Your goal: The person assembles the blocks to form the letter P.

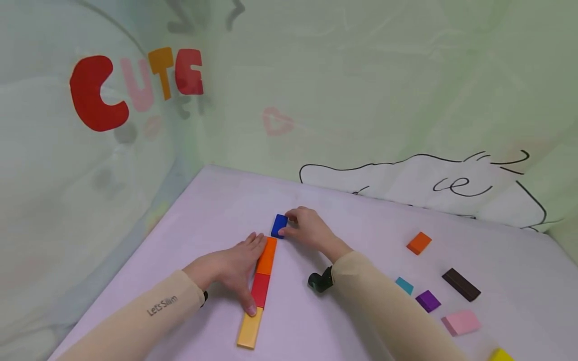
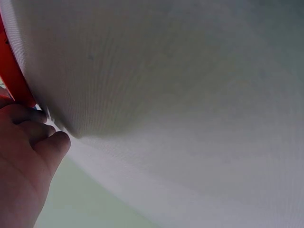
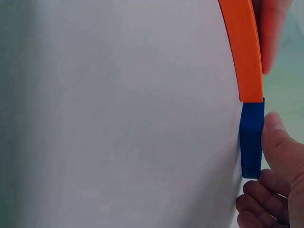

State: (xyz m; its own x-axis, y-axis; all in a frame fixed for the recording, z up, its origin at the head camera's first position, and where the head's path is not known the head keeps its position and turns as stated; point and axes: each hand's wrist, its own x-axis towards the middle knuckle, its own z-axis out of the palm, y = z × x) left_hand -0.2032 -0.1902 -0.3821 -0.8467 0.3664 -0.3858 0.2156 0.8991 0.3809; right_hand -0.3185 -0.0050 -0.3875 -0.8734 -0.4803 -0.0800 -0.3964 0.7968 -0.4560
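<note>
An orange block (image 1: 268,255), a red block (image 1: 260,290) and a pale yellow block (image 1: 250,331) lie end to end in a line on the white table. My left hand (image 1: 235,265) rests along the line's left side, fingers extended by the orange block, thumb at the red and yellow joint. At the far end, my right hand (image 1: 309,228) pinches a blue block (image 1: 279,225) between thumb and fingers. In the right wrist view the blue block (image 3: 251,137) stands right at the end of the orange block (image 3: 244,52), with slightly different alignment.
To the right lie loose blocks: orange (image 1: 420,243), dark brown (image 1: 461,285), teal (image 1: 404,285), purple (image 1: 428,301) and pink (image 1: 461,322). A bright yellow block (image 1: 501,355) is cut off by the lower edge. Pale sheet walls (image 1: 361,90) border the table's back and left.
</note>
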